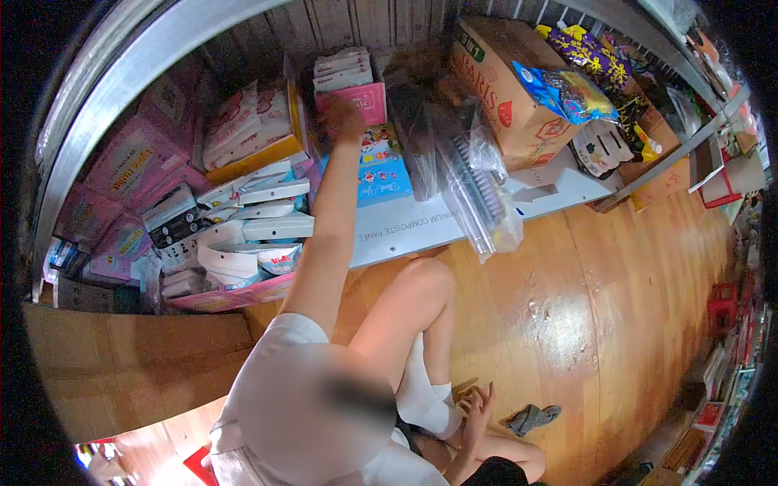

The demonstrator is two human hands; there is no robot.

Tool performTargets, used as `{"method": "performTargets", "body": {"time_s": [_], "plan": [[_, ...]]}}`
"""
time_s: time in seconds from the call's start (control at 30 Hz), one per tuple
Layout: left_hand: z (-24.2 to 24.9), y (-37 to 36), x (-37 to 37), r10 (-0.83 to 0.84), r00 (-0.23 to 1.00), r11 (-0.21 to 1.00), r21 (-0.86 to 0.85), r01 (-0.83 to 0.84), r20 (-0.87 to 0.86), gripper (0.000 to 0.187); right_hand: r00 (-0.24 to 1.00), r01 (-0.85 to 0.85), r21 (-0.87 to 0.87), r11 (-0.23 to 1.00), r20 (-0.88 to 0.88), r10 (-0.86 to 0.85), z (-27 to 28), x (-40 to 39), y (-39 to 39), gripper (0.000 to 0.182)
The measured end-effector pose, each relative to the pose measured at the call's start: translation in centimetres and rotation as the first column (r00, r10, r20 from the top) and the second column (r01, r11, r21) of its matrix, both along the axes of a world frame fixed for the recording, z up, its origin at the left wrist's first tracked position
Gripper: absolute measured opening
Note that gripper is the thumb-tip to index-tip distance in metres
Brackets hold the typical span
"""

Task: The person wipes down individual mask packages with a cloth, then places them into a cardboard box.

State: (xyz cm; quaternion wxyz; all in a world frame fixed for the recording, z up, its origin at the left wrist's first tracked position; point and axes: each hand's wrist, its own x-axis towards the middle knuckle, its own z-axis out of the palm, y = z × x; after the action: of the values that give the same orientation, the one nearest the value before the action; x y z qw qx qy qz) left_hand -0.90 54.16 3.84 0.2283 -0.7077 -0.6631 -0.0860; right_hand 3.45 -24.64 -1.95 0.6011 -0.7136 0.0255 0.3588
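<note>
My left arm stretches up to the lower shelf, where my left hand [347, 121] is on the front left of a small pink box [374, 101]. The fingers look bent against the box, somewhat blurred and in shadow. White packets [342, 69] stand upright in this box. Just below it lies a blue printed pack [382, 174] with cartoon figures. Low down beside my folded leg rests my right hand [478, 405], its fingers apart and holding nothing. A crumpled grey cloth [532, 419] lies on the floor to its right.
Left on the shelf are a yellow-edged box of packets [253, 134], pink cartons [134, 158] and a tray of white-blue packets [267, 219]. Clear plastic-wrapped items [478, 186] overhang the white panel [389, 231]. A brown carton [515, 89] stands right; a cardboard flap [138, 364] is lower left.
</note>
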Motion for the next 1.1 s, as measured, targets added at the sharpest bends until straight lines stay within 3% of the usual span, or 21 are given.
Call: {"method": "performTargets", "body": {"time_s": [0.1,0.17,0.2,0.23,0.27,0.3,0.37,0.43,0.47,0.5,0.53,0.63,0.67,0.73,0.83,0.87,0.9,1.0,1.03,1.07,1.1], "plan": [[0.9,0.3,-0.1,0.013,0.997,0.985,-0.17,-0.025,-0.07,0.053,0.999,-0.025,-0.04,0.999,-0.034,0.024,0.0,0.2,0.2,0.056],[2.2,-1.0,0.3,0.067,0.969,0.992,-0.116,-0.04,0.237,0.058,0.998,-0.059,-0.016,0.998,0.026,0.06,-1.4,0.3,-0.6,0.057],[3.1,-2.2,0.9,0.11,0.785,0.993,-0.091,-0.069,0.61,0.061,0.995,-0.076,-0.002,0.997,0.057,0.076,-2.2,0.4,-0.8,0.057],[3.6,-3.4,1.9,0.067,0.408,0.994,-0.027,-0.104,0.911,0.063,0.997,-0.068,0.011,0.998,0.045,0.067,-2.0,0.3,-0.6,0.057],[4.2,-5.0,3.2,-0.039,0.015,0.985,0.041,-0.166,0.999,0.066,0.998,-0.058,0.022,0.998,0.033,0.057,-1.8,0.2,-0.6,0.057],[4.9,-7.1,4.4,-0.113,-0.219,0.979,0.071,-0.19,0.969,0.068,0.999,-0.048,0.032,0.998,0.022,0.048,-1.6,0.2,-0.7,0.057],[5.4,-12.2,6.9,-0.194,-0.481,0.975,0.115,-0.188,0.855,0.074,0.995,-0.065,-0.025,0.998,0.068,0.067,-2.2,0.3,-0.8,0.057],[5.4,-19.5,8.8,-0.18,-0.556,0.983,0.171,-0.068,0.812,0.08,0.995,-0.057,-0.027,0.998,0.084,0.059,-2.5,0.3,-0.5,0.057],[5.4,-23.9,9.1,-0.161,-0.547,0.979,0.205,0.019,0.821,0.083,0.997,-0.042,-0.004,0.999,0.072,0.042,-2.5,0.2,-0.4,0.058],[6.6,-29.3,8.4,-0.184,-0.419,0.961,0.252,0.115,0.889,0.075,0.998,-0.026,0.015,1.0,0.062,0.025,-2.4,0.2,-0.6,0.058],[8.0,-34.5,6.6,-0.005,-0.534,0.899,0.238,0.368,0.845,0.069,0.998,-0.018,0.001,1.0,0.062,0.018,-2.5,0.1,-0.8,0.059],[6.5,-44.7,1.3,-0.139,-0.194,0.704,0.235,0.67,0.971,0.063,0.996,-0.007,-0.027,1.0,0.086,0.01,-2.3,0.3,-0.7,0.059],[2.6,-45.9,-1.1,-0.507,0.175,0.571,0.176,0.802,0.844,0.062,0.995,-0.026,-0.032,0.999,0.1,0.029,-2.2,0.4,-0.6,0.059],[-0.2,-45.5,-6.1,-0.746,0.372,0.463,0.027,0.886,0.552,0.061,0.986,-0.087,-0.046,0.995,0.137,0.093,-2.7,0.4,-0.6,0.058],[8.7,-46.1,-13.8,-0.581,0.202,0.391,0.053,0.919,0.788,0.062,0.959,-0.202,-0.098,0.974,0.182,0.218,-4.0,1.2,0.9,0.058],[11.6,-46.2,-16.3,-0.508,0.145,0.364,0.059,0.93,0.849,0.063,0.947,-0.244,-0.14,0.96,0.178,0.267,-1.8,1.6,2.9,0.058],[14.4,-45.6,-18.4,-0.551,0.188,0.423,0.078,0.903,0.813,0.064,0.935,-0.282,-0.183,0.942,0.166,0.312,0.5,1.7,5.0,0.058],[19.3,-42.3,-23.0,-0.675,0.237,0.561,0.279,0.779,0.698,0.07,0.839,-0.427,-0.017,0.904,0.366,0.403,6.6,3.2,14.4,0.058],[20.6,-41.2,-23.9,-0.689,0.274,0.608,0.329,0.722,0.671,0.071,0.789,-0.529,0.026,0.848,0.383,0.481,12.2,2.5,18.7,0.053],[22.5,-40.3,-23.9,-0.651,0.364,0.686,0.311,0.658,0.666,0.073,0.675,-0.592,0.06,0.804,0.582,0.454,11.3,3.5,22.2,0.053],[23.4,-39.6,-23.9,-0.608,0.446,0.753,0.298,0.587,0.657,0.074,0.656,-0.66,0.16,0.734,0.6,0.459,16.1,1.9,26.5,0.053]]}}
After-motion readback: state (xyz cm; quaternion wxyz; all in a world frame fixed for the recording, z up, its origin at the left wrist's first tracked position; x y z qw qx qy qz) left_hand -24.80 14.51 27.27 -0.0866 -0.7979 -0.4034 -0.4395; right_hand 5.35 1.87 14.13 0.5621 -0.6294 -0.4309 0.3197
